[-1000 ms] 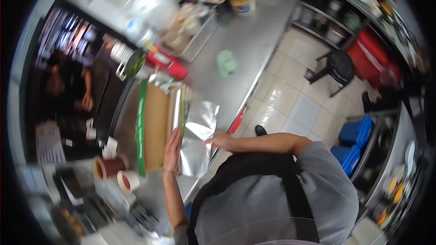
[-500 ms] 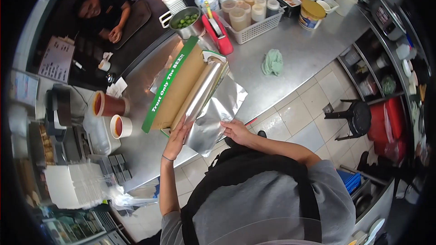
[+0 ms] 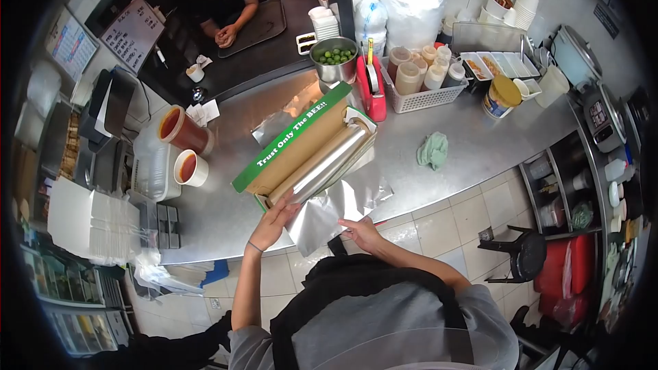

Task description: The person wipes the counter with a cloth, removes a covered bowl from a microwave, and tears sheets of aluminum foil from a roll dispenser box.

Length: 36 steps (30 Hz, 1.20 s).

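An open foil box (image 3: 290, 138) with a green lid edge lies slantwise on the counter, the roll of aluminium foil (image 3: 329, 159) inside it. A loose sheet of foil (image 3: 322, 218) comes off the roll and hangs past the counter's front edge. My left hand (image 3: 269, 225) rests with its fingers stretched out at the roll's near end, touching the foil. My right hand (image 3: 363, 234) pinches the sheet's near edge between thumb and fingers.
Behind the box stand a pot of green limes (image 3: 334, 55), a red tape dispenser (image 3: 372, 89) and a basket of sauce bottles (image 3: 426, 99). A green cloth (image 3: 432, 151) lies to the right. Red sauce tubs (image 3: 190, 168) sit left. Across the counter, a person's hands (image 3: 226, 35) rest together.
My view has tilted up, showing more of the back wall. The foil sheet has shifted and creased between my hands, its far corner now lower. Both hands stay on the foil.
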{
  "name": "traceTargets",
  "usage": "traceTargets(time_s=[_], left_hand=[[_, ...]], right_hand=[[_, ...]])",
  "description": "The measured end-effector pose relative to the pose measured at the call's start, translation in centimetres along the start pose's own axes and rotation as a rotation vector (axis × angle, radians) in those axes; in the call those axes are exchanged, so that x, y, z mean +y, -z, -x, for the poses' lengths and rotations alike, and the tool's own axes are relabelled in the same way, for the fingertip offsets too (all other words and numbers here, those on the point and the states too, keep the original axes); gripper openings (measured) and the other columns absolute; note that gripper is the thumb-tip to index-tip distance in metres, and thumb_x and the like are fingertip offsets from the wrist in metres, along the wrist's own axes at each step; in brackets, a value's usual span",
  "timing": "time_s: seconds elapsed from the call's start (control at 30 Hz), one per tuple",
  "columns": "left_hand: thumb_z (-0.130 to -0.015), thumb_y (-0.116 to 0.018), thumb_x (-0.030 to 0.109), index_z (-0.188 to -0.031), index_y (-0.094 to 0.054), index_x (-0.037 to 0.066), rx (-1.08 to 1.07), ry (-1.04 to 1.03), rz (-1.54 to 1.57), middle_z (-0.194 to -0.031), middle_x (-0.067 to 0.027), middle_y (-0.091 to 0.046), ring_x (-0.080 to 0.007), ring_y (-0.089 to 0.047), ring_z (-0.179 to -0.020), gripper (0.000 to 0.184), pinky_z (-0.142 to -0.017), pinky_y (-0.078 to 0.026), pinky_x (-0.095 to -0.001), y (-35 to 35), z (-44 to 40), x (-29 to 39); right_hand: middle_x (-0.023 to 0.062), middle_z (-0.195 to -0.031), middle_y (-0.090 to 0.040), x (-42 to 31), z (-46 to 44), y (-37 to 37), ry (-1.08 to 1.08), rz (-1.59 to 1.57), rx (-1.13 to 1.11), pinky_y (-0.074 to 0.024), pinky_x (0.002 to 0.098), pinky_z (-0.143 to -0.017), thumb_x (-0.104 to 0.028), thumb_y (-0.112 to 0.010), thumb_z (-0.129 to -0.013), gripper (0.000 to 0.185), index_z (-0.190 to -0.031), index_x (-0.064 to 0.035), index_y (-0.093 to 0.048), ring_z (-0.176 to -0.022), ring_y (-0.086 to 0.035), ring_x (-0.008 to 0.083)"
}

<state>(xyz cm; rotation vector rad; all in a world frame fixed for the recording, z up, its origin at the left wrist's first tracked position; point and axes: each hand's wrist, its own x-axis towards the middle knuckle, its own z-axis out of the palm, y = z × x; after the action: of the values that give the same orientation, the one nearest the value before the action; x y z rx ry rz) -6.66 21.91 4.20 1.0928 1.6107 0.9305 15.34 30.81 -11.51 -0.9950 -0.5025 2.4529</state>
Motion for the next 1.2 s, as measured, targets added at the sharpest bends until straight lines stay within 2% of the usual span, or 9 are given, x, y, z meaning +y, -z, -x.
traceTargets(time_s=[0.27,0.33,0.43,0.47,0.5,0.73,0.9,1.07,1.2], left_hand=[[-0.096,-0.041,0.022,-0.136,-0.037,0.004,0.136,-0.019,-0.206,-0.116,-0.0139,-0.059,-0.0203,-0.053,-0.112,0.044,-0.096,-0.038,-0.0290,-1.0,1.2,-0.6],[-0.094,-0.043,0.026,-0.131,-0.043,0.007,0.256,-0.099,-0.266,-0.108,-0.0212,-0.061,-0.0360,-0.056,-0.107,0.041,-0.092,-0.041,-0.0345,-1.6,1.6,-0.7],[-0.094,-0.043,0.024,-0.128,-0.046,0.007,0.323,-0.041,-0.321,-0.104,-0.0237,-0.061,-0.0399,-0.059,-0.096,0.039,-0.084,-0.046,-0.0363,-2.0,2.0,-0.1],[-0.094,-0.043,0.024,-0.128,-0.046,0.007,0.330,-0.043,-0.316,-0.104,-0.0237,-0.061,-0.0399,-0.059,-0.096,0.039,-0.084,-0.046,-0.0363,-2.1,2.1,-0.1],[-0.093,-0.044,0.023,-0.128,-0.046,0.007,0.356,-0.057,-0.354,-0.103,-0.0243,-0.061,-0.0406,-0.059,-0.093,0.038,-0.082,-0.047,-0.0372,-2.3,2.1,0.0],[-0.092,-0.046,0.019,-0.123,-0.051,0.004,0.438,-0.089,-0.367,-0.105,-0.0240,-0.060,-0.0380,-0.060,-0.095,0.035,-0.082,-0.047,-0.0398,-3.1,2.6,-0.8],[-0.090,-0.049,0.015,-0.118,-0.054,0.000,0.490,-0.167,-0.397,-0.108,-0.0239,-0.059,-0.0372,-0.058,-0.100,0.032,-0.085,-0.046,-0.0407,-3.5,2.7,-1.6],[-0.087,-0.051,0.011,-0.113,-0.057,-0.002,0.483,-0.137,-0.456,-0.107,-0.0230,-0.060,-0.0371,-0.056,-0.102,0.029,-0.089,-0.044,-0.0416,-3.7,2.7,-1.0],[-0.084,-0.054,0.008,-0.110,-0.058,0.000,0.493,-0.436,-0.608,-0.108,-0.0198,-0.059,-0.0351,-0.054,-0.106,0.028,-0.092,-0.042,-0.0410,-4.7,2.0,1.7]], right_hand=[[0.0069,-0.089,-0.062,-0.1,1.0,-0.8,0.049,0.094,0.113,-0.0471,0.0364,-0.076,-0.005,-0.075,-0.071,0.033,-0.095,-0.0042,-0.052,-0.086,-0.062,0.0170],[0.0083,-0.090,-0.062,0.3,0.8,-0.4,0.048,0.123,0.096,-0.0489,0.0341,-0.074,-0.005,-0.075,-0.071,0.034,-0.096,-0.0017,-0.052,-0.086,-0.062,0.0175],[0.0111,-0.090,-0.062,0.6,1.0,-0.6,0.078,0.141,0.214,-0.0513,0.0324,-0.071,-0.005,-0.074,-0.072,0.036,-0.096,0.0035,-0.049,-0.083,-0.063,0.0187],[0.0217,-0.102,-0.056,0.1,1.1,-0.5,0.014,0.158,0.176,-0.0448,0.0440,-0.091,-0.001,-0.074,-0.071,0.066,-0.110,0.0102,-0.023,-0.097,-0.060,0.0279],[0.0217,-0.102,-0.056,-0.1,1.4,-0.8,0.014,0.165,0.173,-0.0448,0.0440,-0.091,-0.001,-0.074,-0.071,0.066,-0.110,0.0102,-0.023,-0.097,-0.060,0.0279],[0.0193,-0.097,-0.059,0.5,2.0,-0.4,0.038,0.238,0.143,-0.0492,0.0365,-0.084,-0.004,-0.074,-0.072,0.059,-0.107,0.0101,-0.029,-0.091,-0.062,0.0240],[0.0125,-0.083,-0.064,1.0,2.2,0.1,0.067,0.289,0.138,-0.0492,0.0265,-0.067,-0.005,-0.074,-0.072,0.027,-0.089,0.0065,-0.055,-0.077,-0.062,0.0156],[0.0089,-0.072,-0.064,0.8,2.7,1.0,0.129,0.297,0.137,-0.0462,0.0222,-0.057,-0.006,-0.074,-0.072,0.018,-0.078,0.0044,-0.061,-0.063,-0.060,0.0127],[0.0061,-0.068,-0.062,-1.1,4.9,0.7,0.305,0.344,0.123,-0.0424,0.0221,-0.051,-0.005,-0.074,-0.072,0.015,-0.074,0.0032,-0.062,-0.058,-0.057,0.0111]])
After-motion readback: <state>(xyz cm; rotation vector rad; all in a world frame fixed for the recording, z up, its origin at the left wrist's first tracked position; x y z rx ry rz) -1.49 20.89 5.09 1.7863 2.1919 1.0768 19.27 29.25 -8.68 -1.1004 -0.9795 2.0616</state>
